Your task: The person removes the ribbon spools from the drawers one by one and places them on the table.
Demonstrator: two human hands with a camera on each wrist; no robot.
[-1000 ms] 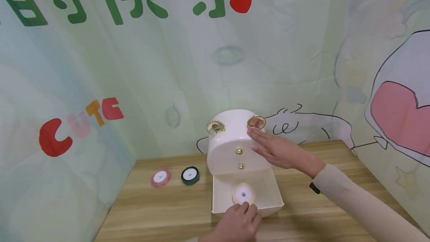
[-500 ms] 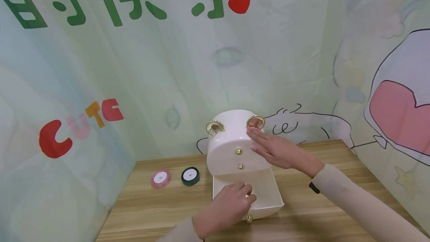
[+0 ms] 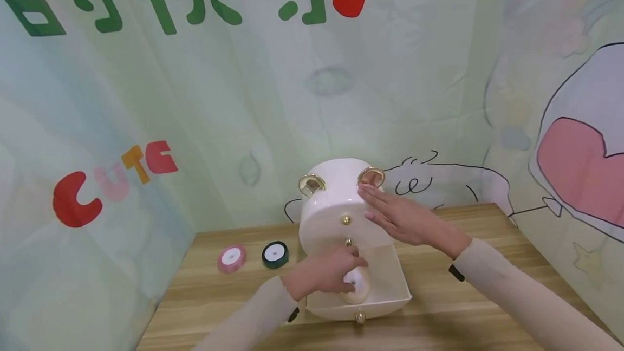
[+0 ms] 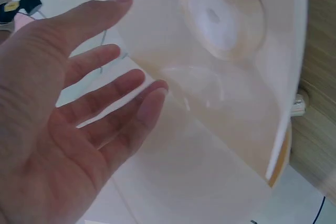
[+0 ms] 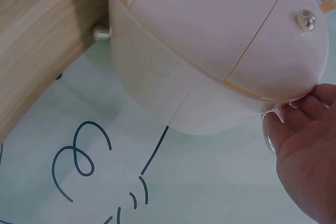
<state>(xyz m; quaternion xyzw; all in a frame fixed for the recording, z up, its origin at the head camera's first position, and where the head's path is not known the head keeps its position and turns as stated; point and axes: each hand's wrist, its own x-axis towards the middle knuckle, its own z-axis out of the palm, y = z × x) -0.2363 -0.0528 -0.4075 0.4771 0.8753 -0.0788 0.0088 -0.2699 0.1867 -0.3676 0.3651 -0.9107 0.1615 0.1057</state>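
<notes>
A white rounded box with gold ring ears and gold knobs has its bottom drawer pulled out. In the drawer lies a spool of cream ribbon with a white centre. My left hand hovers over the drawer and partly covers the spool in the head view. In the left wrist view its fingers are loosely bent and hold nothing, apart from the ribbon spool. My right hand rests with extended fingers on the box's upper right side, by the right ear; the right wrist view shows these fingers at the box edge.
A pink ribbon spool and a dark green ribbon spool lie on the wooden table left of the box. A printed cloth backdrop hangs close behind and at the sides.
My left hand has moved from the front of the drawer back over it, past the cream ribbon spool, and its fingers have come off the spool. My right hand stays put.
</notes>
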